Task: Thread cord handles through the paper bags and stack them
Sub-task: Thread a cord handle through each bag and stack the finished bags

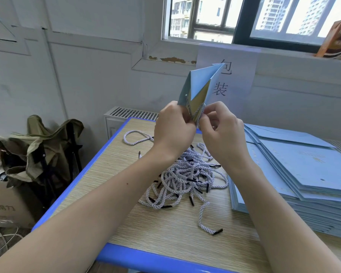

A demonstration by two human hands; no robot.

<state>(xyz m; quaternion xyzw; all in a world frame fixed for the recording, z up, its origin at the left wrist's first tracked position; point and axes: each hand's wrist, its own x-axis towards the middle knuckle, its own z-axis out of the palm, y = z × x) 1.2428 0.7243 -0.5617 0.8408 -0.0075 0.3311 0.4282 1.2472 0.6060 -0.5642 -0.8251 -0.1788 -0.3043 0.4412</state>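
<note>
A light blue paper bag (pixel 200 81) is held up in the air above the table, mouth end toward me and partly opened, its yellowish inside showing. My left hand (pixel 173 127) grips the bag's left edge near the mouth. My right hand (pixel 219 125) pinches a white twisted cord (pixel 197 112) at the bag's rim. A heap of loose white cords with black tips (pixel 185 178) lies on the table below my hands. At the right sits a tall stack of flat blue bags (pixel 303 170).
The wooden table has a blue rim (pixel 71 186). A single looped cord (pixel 135 137) lies at the far left of the table. Left of the table are a folded olive stool (pixel 41 150) and a cardboard box (pixel 6 205). A paper sign (pixel 224 79) hangs on the wall behind.
</note>
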